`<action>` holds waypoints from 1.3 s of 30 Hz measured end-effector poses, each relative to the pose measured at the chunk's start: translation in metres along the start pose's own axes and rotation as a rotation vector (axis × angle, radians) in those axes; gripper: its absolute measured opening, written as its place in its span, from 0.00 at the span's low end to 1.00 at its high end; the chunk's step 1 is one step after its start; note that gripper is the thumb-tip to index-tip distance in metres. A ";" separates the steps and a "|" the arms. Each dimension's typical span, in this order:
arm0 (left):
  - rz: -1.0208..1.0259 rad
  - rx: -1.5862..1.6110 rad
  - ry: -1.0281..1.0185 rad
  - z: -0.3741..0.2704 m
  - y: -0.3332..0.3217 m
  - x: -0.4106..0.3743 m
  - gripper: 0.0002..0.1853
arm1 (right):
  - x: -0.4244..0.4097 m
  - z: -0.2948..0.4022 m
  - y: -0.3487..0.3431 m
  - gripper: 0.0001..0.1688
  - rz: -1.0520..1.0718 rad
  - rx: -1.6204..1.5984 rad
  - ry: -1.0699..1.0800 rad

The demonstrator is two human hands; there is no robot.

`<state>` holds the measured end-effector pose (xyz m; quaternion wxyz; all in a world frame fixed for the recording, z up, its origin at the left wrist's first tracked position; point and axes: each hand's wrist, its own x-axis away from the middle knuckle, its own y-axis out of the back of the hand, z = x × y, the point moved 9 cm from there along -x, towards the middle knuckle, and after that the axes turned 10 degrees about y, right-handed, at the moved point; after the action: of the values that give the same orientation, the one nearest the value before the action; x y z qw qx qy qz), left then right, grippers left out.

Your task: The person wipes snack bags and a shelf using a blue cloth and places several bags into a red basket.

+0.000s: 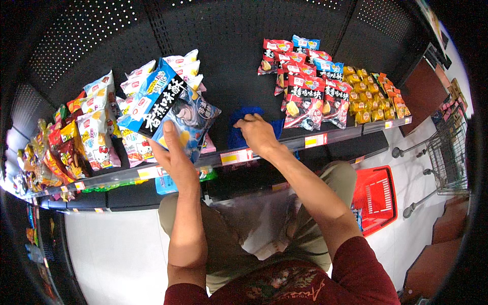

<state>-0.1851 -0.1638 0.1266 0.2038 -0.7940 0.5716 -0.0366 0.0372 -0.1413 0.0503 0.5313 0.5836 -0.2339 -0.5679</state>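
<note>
My left hand (171, 152) holds a blue snack bag (173, 110), tilted, its thumb across the front, before a group of white and pink snack bags (139, 82). My right hand (257, 131) lies on a dark blue cloth (240, 141) on the black shelf (236, 80), its fingers bent onto the fabric near the shelf's front edge. To the right of the cloth, red snack bags (303, 101) stand in rows with a few blue ones among them.
Small yellow packets (366, 95) and orange packets (394, 95) stand at the right of the shelf. Price labels line its edge (286, 146). A red shopping basket (375, 198) is on the floor at the right, near a wire cart (450, 152). More snack bags (99, 129) fill the left.
</note>
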 end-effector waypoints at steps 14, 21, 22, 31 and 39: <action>0.015 -0.105 0.048 0.023 -0.003 -0.004 0.43 | 0.140 -0.032 0.115 0.17 -0.823 -2.058 -0.541; 0.040 -0.140 -0.039 0.030 0.001 0.000 0.35 | 0.269 -0.031 0.250 0.45 -1.015 -1.433 -0.492; 0.125 -0.196 -0.139 0.024 -0.008 -0.001 0.32 | 0.298 -0.038 0.262 0.43 -1.024 -1.269 -0.581; 0.258 -0.355 -0.241 0.035 -0.033 0.020 0.28 | 0.486 -0.046 0.290 0.28 -0.641 -0.201 -1.200; 0.235 -0.353 -0.118 0.042 -0.049 0.031 0.30 | 0.563 -0.080 0.331 0.25 -0.549 0.307 -1.267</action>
<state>-0.1188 -0.1672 0.1004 0.0974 -0.7459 0.6450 0.1346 0.3575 -0.7146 0.0936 0.0422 0.2469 -0.4199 -0.8723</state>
